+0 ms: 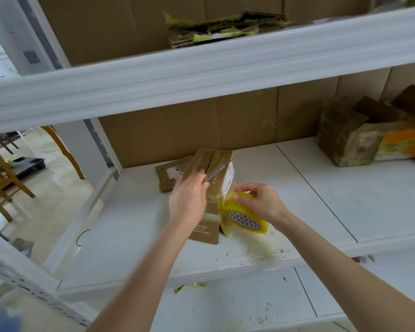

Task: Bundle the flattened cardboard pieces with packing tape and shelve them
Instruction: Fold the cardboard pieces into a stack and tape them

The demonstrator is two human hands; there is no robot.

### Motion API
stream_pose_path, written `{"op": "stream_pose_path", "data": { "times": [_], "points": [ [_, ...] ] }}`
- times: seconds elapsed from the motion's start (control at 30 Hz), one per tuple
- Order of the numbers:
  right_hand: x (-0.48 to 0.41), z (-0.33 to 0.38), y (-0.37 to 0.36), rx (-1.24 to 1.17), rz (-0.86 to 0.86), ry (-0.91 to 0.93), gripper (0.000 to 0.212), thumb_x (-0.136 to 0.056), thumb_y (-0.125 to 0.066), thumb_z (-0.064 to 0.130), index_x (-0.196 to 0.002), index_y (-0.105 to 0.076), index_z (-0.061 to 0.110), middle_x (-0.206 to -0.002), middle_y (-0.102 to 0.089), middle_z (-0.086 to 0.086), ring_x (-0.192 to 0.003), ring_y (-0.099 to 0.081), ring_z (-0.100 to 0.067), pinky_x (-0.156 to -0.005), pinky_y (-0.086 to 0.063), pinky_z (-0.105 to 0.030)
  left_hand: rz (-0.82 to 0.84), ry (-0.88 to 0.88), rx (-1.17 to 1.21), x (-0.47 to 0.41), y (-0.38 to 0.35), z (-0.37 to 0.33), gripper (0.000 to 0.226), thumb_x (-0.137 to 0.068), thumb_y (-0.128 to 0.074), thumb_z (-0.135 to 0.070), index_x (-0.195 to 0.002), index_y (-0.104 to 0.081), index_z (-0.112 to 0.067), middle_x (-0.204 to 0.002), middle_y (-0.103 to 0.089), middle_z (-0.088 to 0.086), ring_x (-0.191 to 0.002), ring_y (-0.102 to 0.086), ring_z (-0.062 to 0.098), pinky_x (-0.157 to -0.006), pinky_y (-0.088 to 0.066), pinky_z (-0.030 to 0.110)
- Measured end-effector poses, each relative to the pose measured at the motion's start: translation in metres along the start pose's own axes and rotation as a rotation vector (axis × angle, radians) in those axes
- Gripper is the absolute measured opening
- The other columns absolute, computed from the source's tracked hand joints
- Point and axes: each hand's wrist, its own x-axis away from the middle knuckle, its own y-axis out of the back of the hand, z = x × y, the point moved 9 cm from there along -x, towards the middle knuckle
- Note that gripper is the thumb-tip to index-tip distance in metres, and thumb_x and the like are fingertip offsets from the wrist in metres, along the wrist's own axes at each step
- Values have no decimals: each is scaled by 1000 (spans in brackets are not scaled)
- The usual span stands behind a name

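Observation:
A stack of flattened cardboard pieces [211, 178] lies on the white middle shelf [285, 207], with a strip of yellowish tape across its top. My left hand [188, 197] rests on the stack and grips a knife [217, 172] whose blade lies over the cardboard. My right hand [259, 202] holds a yellow roll of packing tape [243, 215] at the stack's right edge, with tape stretched from roll to cardboard. Another flat cardboard piece [170, 173] lies behind the stack on the left.
A taped cardboard bundle [216, 28] sits on the upper shelf. Crumpled taped boxes [369, 135] stand at the right end of the middle shelf. Brown cardboard backs the rack. Wooden chairs [0, 173] stand on the floor to the left. Tape scraps [189, 286] lie on the lower shelf.

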Motion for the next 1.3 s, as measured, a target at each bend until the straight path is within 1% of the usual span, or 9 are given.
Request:
{"op": "stream_pose_path", "data": {
  "times": [0.1,0.2,0.27,0.47,0.73,0.93,1.17,1.2,1.3],
  "points": [
    [0,-1,0,33,10,-1,17,-83,-70,44,-98,-68,37,-94,-62,15,-88,-59,-9,-80,-55,-32,13,-50,-23,-2,-9,-11,29,-99,-46,-25,-123,-60,-16,-114,-66,-2,-99,-61,18,-72,-38,23],
    [2,-4,1,117,21,-25,19,-82,-68,49,-98,-67,38,-97,-62,11,-88,-58,-9,-67,-49,-21,27,-25,-65,-8,-15,-3,25,-99,-45,-26,-117,-60,-19,-105,-66,-4,-91,-60,17,-67,-36,24],
    [4,-2,3,246,5,-27,18,-82,-64,52,-95,-64,41,-96,-62,11,-89,-57,-11,-67,-49,-24,60,-37,-106,-9,-23,0,23,-98,-46,-26,-116,-58,-20,-104,-65,-6,-90,-59,17,-66,-39,25],
    [19,-5,2,517,-70,-72,28,-80,-60,56,-103,-64,41,-97,-63,8,-96,-59,-17,-67,-41,-27,73,-10,-55,12,-41,10,30,-96,-54,-17,-124,-61,-12,-129,-61,4,-118,-56,23,-97,-45,39],
    [29,-2,-4,801,-141,-65,33,-89,-49,57,-114,-55,37,-99,-64,0,-91,-62,-25,-63,-39,-28,59,-45,-92,15,-55,12,25,-98,-49,-18,-117,-65,-14,-134,-57,5,-125,-53,23,-105,-39,42],
    [30,-3,-2,827,-127,-97,35,-93,-45,54,-126,-46,42,-106,-65,-1,-96,-62,-27,-67,-42,-30,63,-52,-101,15,-62,15,29,-100,-45,-22,-123,-61,-17,-138,-53,2,-130,-48,20,-109,-34,41],
    [24,1,-2,756,-100,-152,24,-95,-45,51,-111,-59,39,-101,-64,2,-91,-58,-24,-69,-43,-30,103,-15,-43,15,-57,15,32,-102,-40,-21,-128,-57,-18,-143,-48,-2,-135,-40,16,-113,-30,37],
    [24,3,-2,755,-114,-155,24,-95,-44,51,-108,-60,40,-98,-64,2,-87,-57,-24,-68,-42,-29,99,12,3,15,-51,15,30,-101,-42,-21,-126,-59,-18,-139,-52,-2,-132,-45,17,-109,-35,35],
    [24,7,0,734,-158,-181,22,-95,-45,46,-103,-65,41,-98,-66,1,-81,-53,-25,-65,-40,-28,-1,41,91,18,-19,10,27,-98,-50,-20,-122,-62,-17,-108,-67,-1,-100,-61,20,-75,-47,30]
  ]
}}
